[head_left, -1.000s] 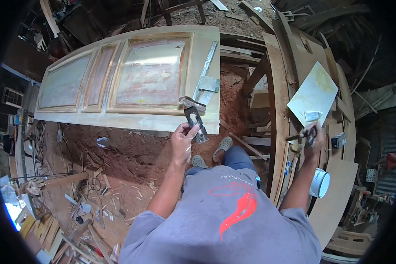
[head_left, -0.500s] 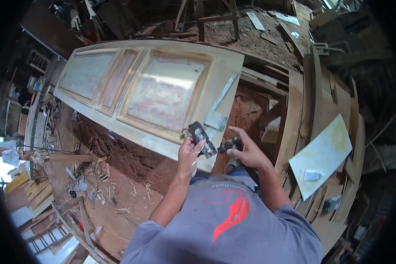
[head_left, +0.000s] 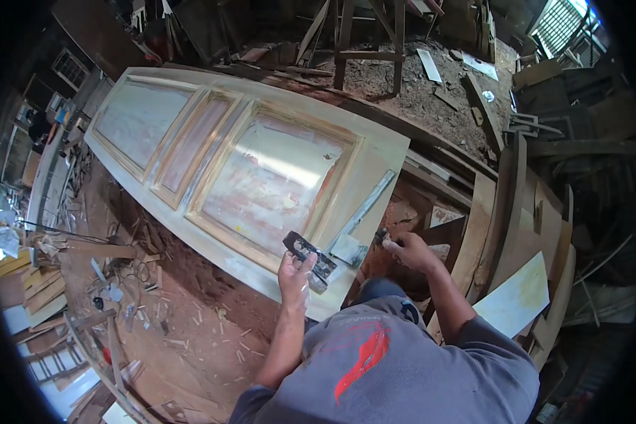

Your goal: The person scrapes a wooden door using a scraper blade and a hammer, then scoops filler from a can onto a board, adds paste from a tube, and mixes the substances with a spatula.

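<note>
My left hand [head_left: 294, 279] is closed around a dark, narrow, block-like tool [head_left: 308, 254] with pale smears and a slot-like middle; its exact kind does not show. Below and behind it lies the near end of a panelled wooden door [head_left: 396, 152]. My right hand [head_left: 411, 252], just past the door's end, has its fingers pinched on a small dark piece [head_left: 381, 234] that I cannot identify. Between the hands, a smeared pale square piece [head_left: 348, 249] and a long greyish strip [head_left: 371, 201] rest on the door.
Stacked planks and boards [head_left: 477, 212] stand on the right, with a pale stained sheet [head_left: 514, 297] on them. Wood scraps litter the earthen floor [head_left: 205, 332] at left. A wooden trestle [head_left: 369, 56] stands at the back.
My view has shifted, and the door sits slightly lower in it. My right hand has moved away from the left and closed more tightly on the dark piece. My left hand keeps its tool.
</note>
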